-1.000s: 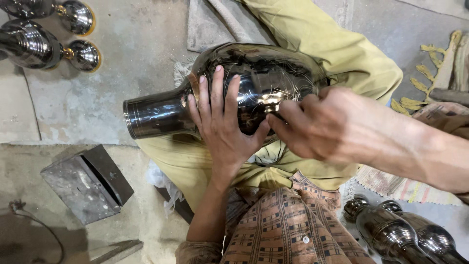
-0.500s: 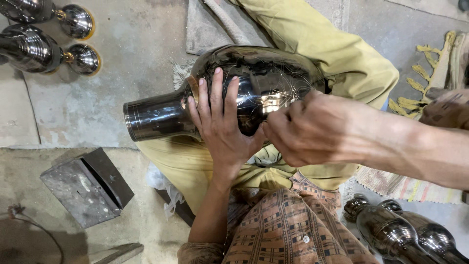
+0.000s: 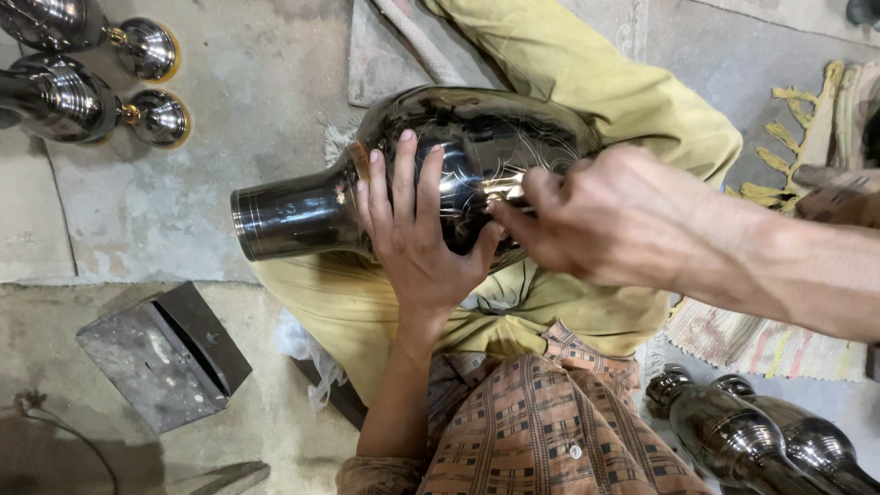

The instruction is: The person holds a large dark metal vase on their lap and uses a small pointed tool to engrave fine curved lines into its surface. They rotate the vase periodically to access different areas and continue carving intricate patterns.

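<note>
Two hands worked on a dark metal vase lying across the person's lap.

Head view: the dark metal vase (image 3: 458, 174) lay on its side over the yellow-green trousers (image 3: 596, 82), its open neck pointing left and jutting past the knee over the concrete floor (image 3: 247, 101). The left hand (image 3: 417, 234) lay flat on the vase's shoulder, fingers spread, pressing rather than gripping. The right hand (image 3: 605, 215) was bunched with fingertips pinched together at the vase's belly; whether they held a tool could not be told. Bare floor lay open left of the neck up to two shiny vases (image 3: 82, 82) at the top-left edge. A grey metal block (image 3: 165, 357) sat lower left, more vases (image 3: 752, 431) lower right, a fringed mat (image 3: 807, 128) at the right edge.
</note>
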